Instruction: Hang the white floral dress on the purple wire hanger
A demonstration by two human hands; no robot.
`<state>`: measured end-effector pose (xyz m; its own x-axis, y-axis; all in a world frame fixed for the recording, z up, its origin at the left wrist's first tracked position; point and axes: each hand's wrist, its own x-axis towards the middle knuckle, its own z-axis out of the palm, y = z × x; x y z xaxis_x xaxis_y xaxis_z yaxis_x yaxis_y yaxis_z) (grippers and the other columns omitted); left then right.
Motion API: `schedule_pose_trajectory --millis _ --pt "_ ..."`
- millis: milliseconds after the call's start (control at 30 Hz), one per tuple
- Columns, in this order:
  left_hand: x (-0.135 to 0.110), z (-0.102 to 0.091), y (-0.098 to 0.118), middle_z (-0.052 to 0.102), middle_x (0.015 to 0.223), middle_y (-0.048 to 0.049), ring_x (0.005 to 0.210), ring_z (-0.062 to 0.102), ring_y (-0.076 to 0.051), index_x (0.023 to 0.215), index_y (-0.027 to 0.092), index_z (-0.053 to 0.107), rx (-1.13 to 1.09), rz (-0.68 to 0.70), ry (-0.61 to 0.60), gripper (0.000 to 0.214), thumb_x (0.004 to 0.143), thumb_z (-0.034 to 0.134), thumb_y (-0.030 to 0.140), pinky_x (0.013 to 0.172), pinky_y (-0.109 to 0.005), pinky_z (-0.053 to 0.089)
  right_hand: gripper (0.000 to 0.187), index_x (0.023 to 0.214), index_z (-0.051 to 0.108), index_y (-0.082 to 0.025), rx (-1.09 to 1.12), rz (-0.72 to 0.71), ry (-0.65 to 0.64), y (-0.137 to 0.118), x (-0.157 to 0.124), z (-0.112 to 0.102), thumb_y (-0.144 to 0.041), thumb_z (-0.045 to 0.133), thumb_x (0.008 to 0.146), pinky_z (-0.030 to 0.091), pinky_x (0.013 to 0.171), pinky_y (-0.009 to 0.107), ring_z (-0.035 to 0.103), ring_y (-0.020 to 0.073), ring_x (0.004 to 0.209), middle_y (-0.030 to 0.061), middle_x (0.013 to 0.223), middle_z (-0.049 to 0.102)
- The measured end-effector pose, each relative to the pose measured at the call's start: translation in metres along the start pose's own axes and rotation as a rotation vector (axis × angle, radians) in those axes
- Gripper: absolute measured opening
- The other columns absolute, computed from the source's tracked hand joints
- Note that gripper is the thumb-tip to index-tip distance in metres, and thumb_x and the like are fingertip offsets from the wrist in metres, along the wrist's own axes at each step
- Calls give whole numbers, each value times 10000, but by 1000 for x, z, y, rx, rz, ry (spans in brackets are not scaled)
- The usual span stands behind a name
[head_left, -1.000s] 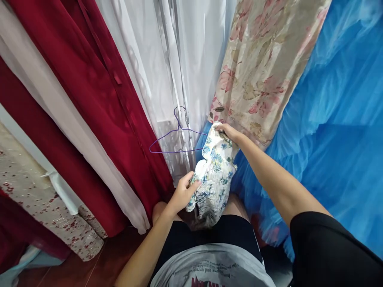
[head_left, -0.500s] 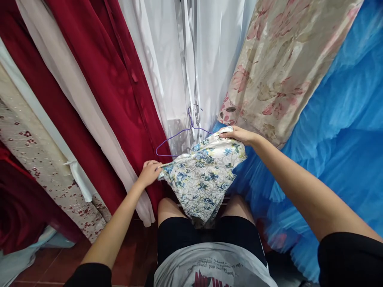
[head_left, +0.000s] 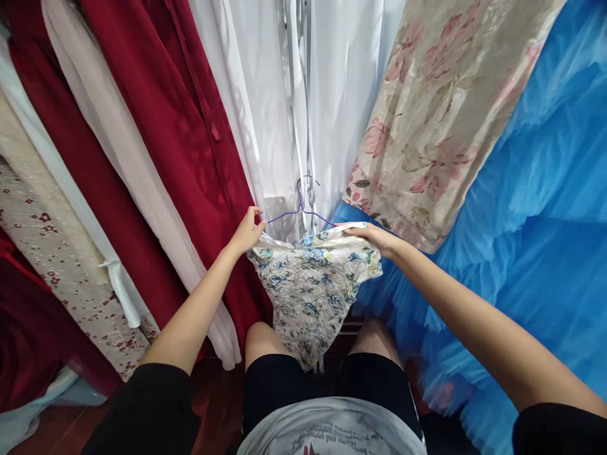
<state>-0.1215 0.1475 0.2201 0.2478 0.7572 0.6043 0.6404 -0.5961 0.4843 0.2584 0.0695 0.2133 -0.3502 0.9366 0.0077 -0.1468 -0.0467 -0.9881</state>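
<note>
A short-sleeved-looking floral top (head_left: 310, 284), white with blue and yellow-green flowers, hangs spread between my two hands in front of my knees. My left hand (head_left: 249, 230) is closed on its left shoulder, where the end of a purple wire hanger (head_left: 289, 213) meets the cloth. At the right shoulder, my right hand (head_left: 372, 237) pinches the fabric between thumb and fingers. Both ends of the hanger run to the top's shoulders, its neck rising between them. The hook is up against the white cloth behind, near a metal piece.
Dark red (head_left: 156, 126) and pale pink long garments (head_left: 118, 158) hang on the left. White fabric (head_left: 265, 95) with ribbons hangs straight ahead. A beige floral garment (head_left: 427, 126) and blue tulle (head_left: 535, 253) fill the right. Reddish floor tiles (head_left: 218, 404) show below.
My left hand has moved up and to the right, bringing the top's left shoulder onto the hanger's left end, which was bare before. The right hand has shifted slightly down.
</note>
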Motion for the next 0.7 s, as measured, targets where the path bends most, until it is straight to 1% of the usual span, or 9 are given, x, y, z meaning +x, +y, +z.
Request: schedule_pose_trajectory --millis 100,200,267,333,400,467,500,567,700 --pt "-4 7 9 640 1083 -81 916 584 -200 1020 186 596 39 70 9 207 897 526 337 880 -336 447 430 1150 721 -206 -13 -66 27 4 -9 0 -298 791 735 590 763 312 733 215 840 71 1027 781" --pt "-4 11 23 669 987 -59 933 608 -212 959 186 648 -11 118 -6 167 861 565 293 887 -334 453 416 1131 722 -209 -121 -133 76 1 -9 -2 -386 788 760 568 780 309 711 210 855 66 1036 767" --pt "0 17 34 676 943 -41 891 619 -202 990 186 659 -48 135 -28 181 854 582 277 856 -320 462 372 1009 740 -191 -259 -150 83 -3 -4 -4 -494 744 793 548 741 299 688 211 822 61 950 759" --pt "5 23 42 668 883 -29 831 614 -189 990 186 665 -62 154 -42 174 869 574 273 810 -306 466 387 807 713 -178 -462 -197 163 -6 4 -6 -565 721 788 498 645 272 637 193 722 40 780 713" --pt "8 29 44 649 884 -31 802 595 -179 943 184 669 -45 178 -2 143 869 591 277 795 -302 466 451 595 588 -191 -681 -269 330 -7 8 -7 -586 736 756 385 524 250 515 144 571 -3 568 566" --pt "6 32 41 629 953 -47 790 576 -168 855 177 666 -17 175 91 128 843 645 303 795 -303 468 561 485 418 -221 -824 -320 447 -6 6 -9 -607 731 746 251 462 256 346 100 479 -49 461 366" --pt "4 33 38 617 990 -56 788 570 -164 809 173 660 -10 163 142 153 825 676 324 793 -303 469 600 472 359 -230 -855 -338 456 -6 3 -10 -620 719 751 201 455 264 280 88 466 -63 454 297" --pt "0 31 34 601 1013 -64 786 567 -161 744 168 650 -9 135 217 221 799 720 370 776 -302 470 623 476 319 -234 -845 -377 424 -9 -3 -12 -633 707 756 149 455 271 217 78 462 -72 467 250" --pt "1 22 38 604 937 -52 809 570 -178 762 179 650 2 141 268 214 836 692 375 766 -305 461 527 520 462 -216 -680 -376 452 -34 -1 -8 -599 771 707 179 437 264 271 82 451 -57 475 348"
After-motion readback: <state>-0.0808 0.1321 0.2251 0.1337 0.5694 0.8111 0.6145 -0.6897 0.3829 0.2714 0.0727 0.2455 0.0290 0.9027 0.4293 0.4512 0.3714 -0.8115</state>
